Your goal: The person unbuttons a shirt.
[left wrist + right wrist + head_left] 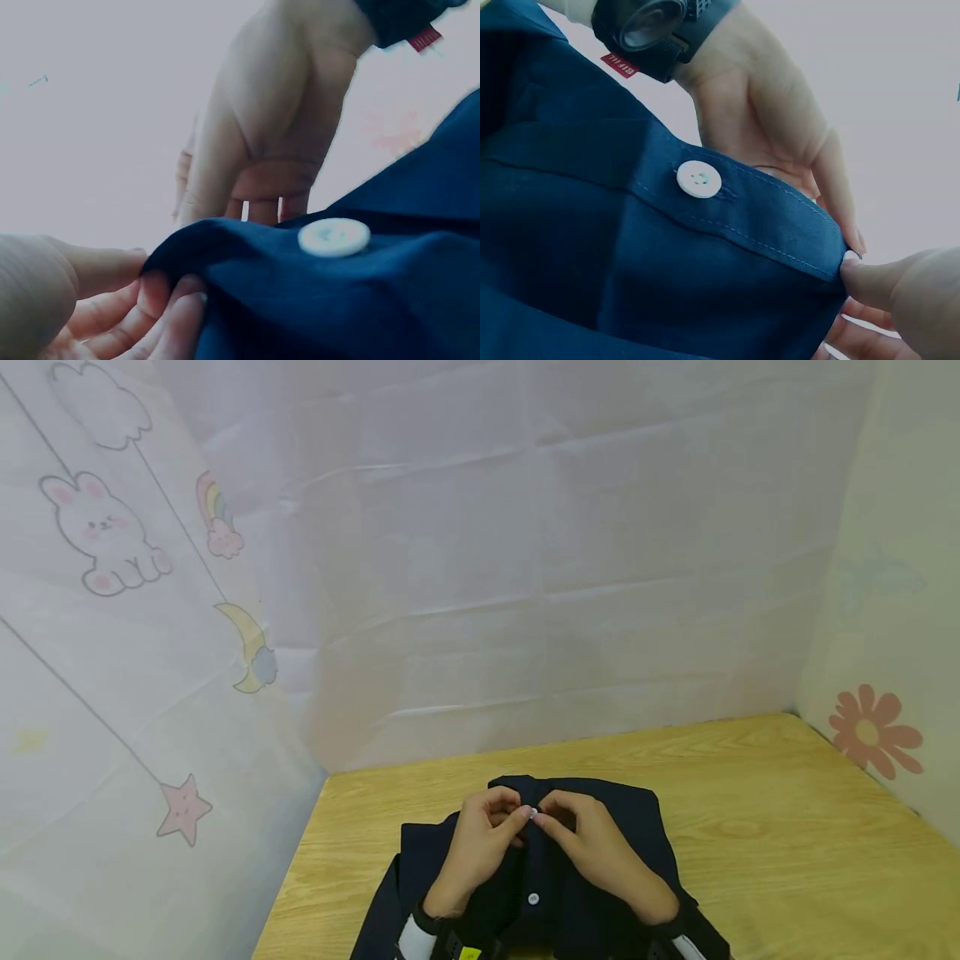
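Note:
A dark navy shirt (622, 814) with white buttons lies on the table. My left hand (480, 843) pinches the edge of its front placket near the collar end, thumb on top and fingers beneath. From the other side my right hand (600, 852) pinches the same spot, its thumb tip meeting the left one. Between the thumbs shows a small white button (533, 812), partly covered by them. Lower on the placket sits another white button (533, 899), seen close up in the right wrist view as a fastened-looking button (699, 179) at a stitched buttonhole.
The wooden table (787, 827) spreads out around the shirt, widest on the right. Behind it hangs a pale creased backdrop (585, 568). A printed sheet (97, 693) with cartoon figures stands at the left. A strapped wrist camera (652, 26) sits on the left wrist.

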A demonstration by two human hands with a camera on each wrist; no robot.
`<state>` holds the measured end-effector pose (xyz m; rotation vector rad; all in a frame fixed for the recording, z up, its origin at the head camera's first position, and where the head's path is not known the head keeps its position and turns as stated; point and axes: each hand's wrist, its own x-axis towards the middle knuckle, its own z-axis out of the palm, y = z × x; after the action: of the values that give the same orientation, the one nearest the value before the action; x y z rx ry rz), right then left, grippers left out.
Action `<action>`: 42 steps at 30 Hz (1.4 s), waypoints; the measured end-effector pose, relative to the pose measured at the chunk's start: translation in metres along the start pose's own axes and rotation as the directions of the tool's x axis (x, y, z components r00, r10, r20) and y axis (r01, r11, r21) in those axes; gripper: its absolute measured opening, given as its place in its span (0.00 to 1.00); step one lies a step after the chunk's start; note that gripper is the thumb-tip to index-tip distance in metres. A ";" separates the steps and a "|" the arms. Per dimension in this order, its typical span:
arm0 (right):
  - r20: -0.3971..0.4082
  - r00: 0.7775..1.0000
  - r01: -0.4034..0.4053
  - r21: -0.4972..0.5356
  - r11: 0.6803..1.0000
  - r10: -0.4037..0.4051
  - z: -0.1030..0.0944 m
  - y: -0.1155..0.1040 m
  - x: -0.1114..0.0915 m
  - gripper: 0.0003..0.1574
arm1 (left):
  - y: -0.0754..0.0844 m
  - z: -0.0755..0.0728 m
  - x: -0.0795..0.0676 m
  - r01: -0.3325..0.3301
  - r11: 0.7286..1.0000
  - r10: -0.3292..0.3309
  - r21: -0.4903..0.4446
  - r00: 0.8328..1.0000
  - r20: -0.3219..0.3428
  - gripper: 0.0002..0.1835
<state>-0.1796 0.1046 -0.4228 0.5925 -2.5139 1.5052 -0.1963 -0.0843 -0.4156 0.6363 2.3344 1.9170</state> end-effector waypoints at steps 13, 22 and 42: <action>0.082 0.989 0.105 0.176 0.979 -0.121 -0.008 0.009 0.001 0.06 | -0.004 -0.015 0.001 0.034 0.991 0.009 -0.130 0.948 0.318 0.14; 0.002 0.996 0.093 0.088 0.992 -0.094 -0.001 0.002 0.000 0.06 | 0.003 -0.008 -0.002 0.035 0.999 -0.035 0.004 0.977 0.210 0.10; -0.144 0.987 0.065 -0.036 0.997 -0.069 0.007 -0.003 -0.001 0.06 | 0.008 0.001 -0.006 -0.028 0.990 0.024 0.135 0.999 0.031 0.06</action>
<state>-0.1769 0.0977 -0.4237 0.5367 -2.3793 1.4287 -0.1881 -0.0843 -0.4093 0.7032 2.4661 1.7579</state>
